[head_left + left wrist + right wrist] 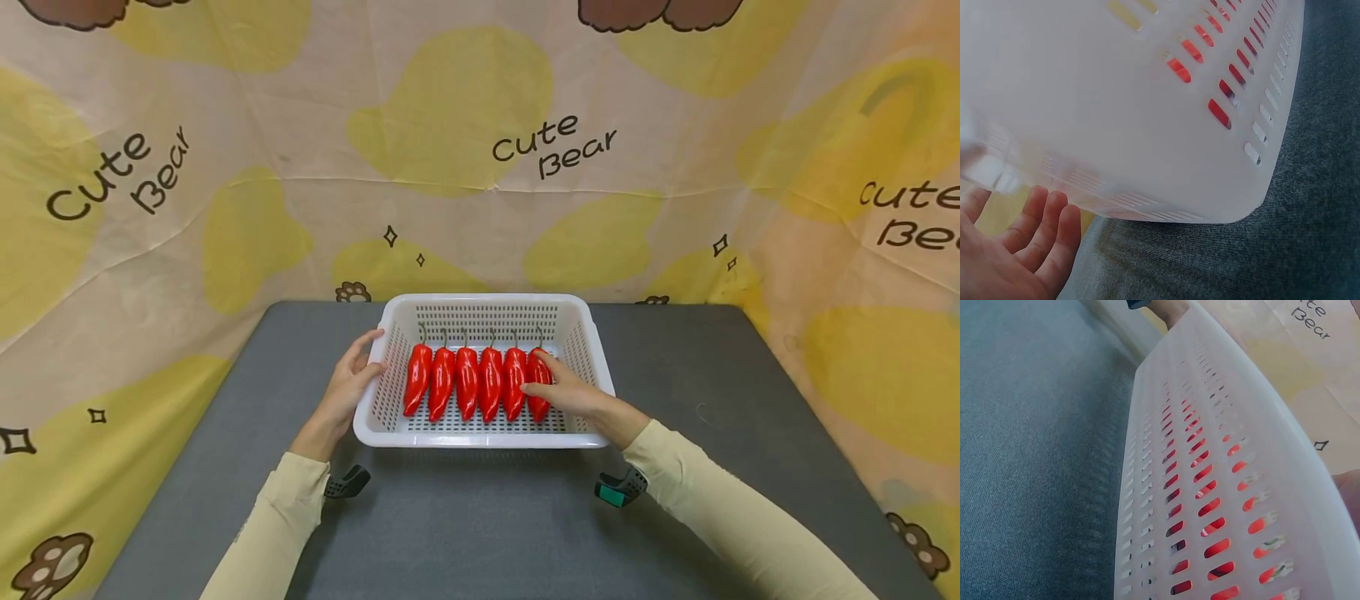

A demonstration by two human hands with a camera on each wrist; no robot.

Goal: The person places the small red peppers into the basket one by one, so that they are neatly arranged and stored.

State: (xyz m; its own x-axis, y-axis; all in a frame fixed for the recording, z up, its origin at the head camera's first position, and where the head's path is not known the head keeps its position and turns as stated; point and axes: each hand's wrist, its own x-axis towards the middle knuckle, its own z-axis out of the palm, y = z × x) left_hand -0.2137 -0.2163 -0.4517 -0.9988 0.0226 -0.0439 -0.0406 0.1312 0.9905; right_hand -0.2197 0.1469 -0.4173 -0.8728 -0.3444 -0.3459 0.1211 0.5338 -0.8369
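A white plastic basket with slotted walls stands on the grey table. Inside it, several glossy red peppers lie side by side in a row, their green stems toward the far wall. At the basket's left rim, my left hand holds the edge, thumb over the rim and fingers along the outside. Reaching over the near right corner, my right hand grips the rightmost red pepper between thumb and fingers. In the right wrist view the basket wall hides most of that hand.
The grey tabletop extends around the basket on both sides and in front. Behind it hangs a yellow and cream cloth printed with lettering, which also runs along both sides. Each wrist wears a dark strap.
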